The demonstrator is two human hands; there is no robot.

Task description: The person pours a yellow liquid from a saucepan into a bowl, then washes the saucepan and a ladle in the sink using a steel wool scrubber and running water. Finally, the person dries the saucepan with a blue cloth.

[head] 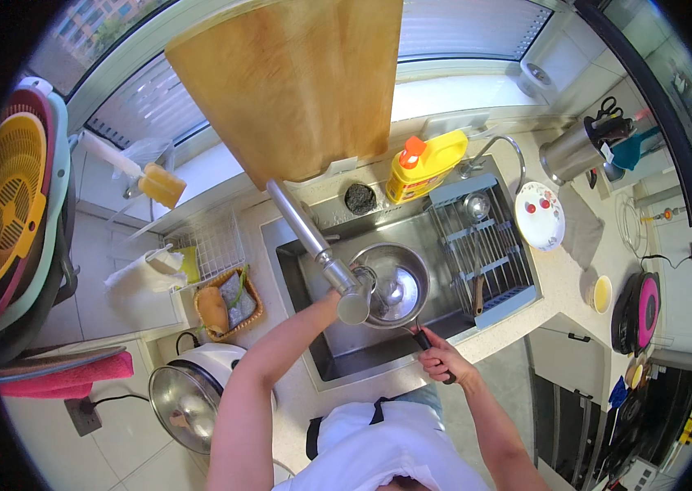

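A stainless steel saucepan [417, 264] with a black handle is held over the sink [346, 350], with some water and glare inside it. My right hand [441, 359] grips the handle near the sink's front edge. From the left, my left hand [335, 302] reaches to the pan's left rim beneath the metal faucet [303, 221]. The faucet head covers most of that hand, so its fingers and anything in them are hidden.
Right of the pan, a drying rack [493, 245] holds a ladle [476, 208]. Behind the sink stand a yellow bottle [428, 169], a dark scrubber [360, 198] and a large wooden cutting board [296, 86]. A basket [223, 334] lies left; a plate [539, 230] with small red items sits right.
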